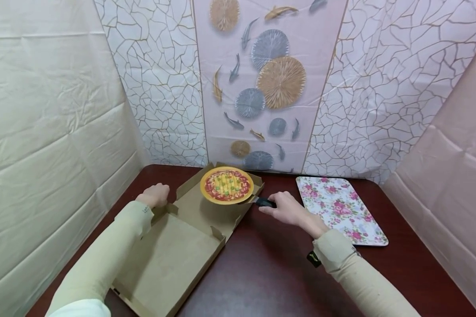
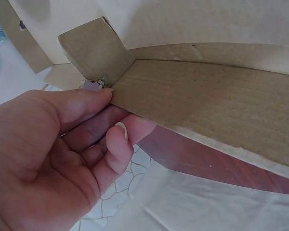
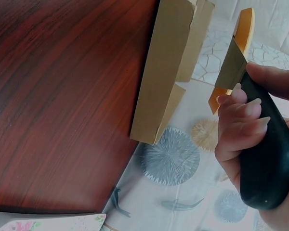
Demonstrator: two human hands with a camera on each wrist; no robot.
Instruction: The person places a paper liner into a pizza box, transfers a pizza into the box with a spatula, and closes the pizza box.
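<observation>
A toy-like pizza (image 1: 227, 185) with a yellow rim lies on the blade of a pizza server, held above the lid side of an open cardboard pizza box (image 1: 170, 264). My right hand (image 1: 287, 209) grips the server's black handle (image 3: 267, 144); its metal blade (image 3: 231, 65) runs under the pizza, whose orange edge shows in the right wrist view. At the box's left side, my left hand (image 1: 155, 195) pinches the cardboard wall (image 2: 207, 106) near a corner flap, thumb on one side and fingers beneath.
On the right of the dark red table (image 1: 262, 273) lies a floral tray (image 1: 341, 209). A patterned cloth (image 1: 254, 88) hangs behind the table, and pale cloth walls (image 1: 51, 110) stand at both sides.
</observation>
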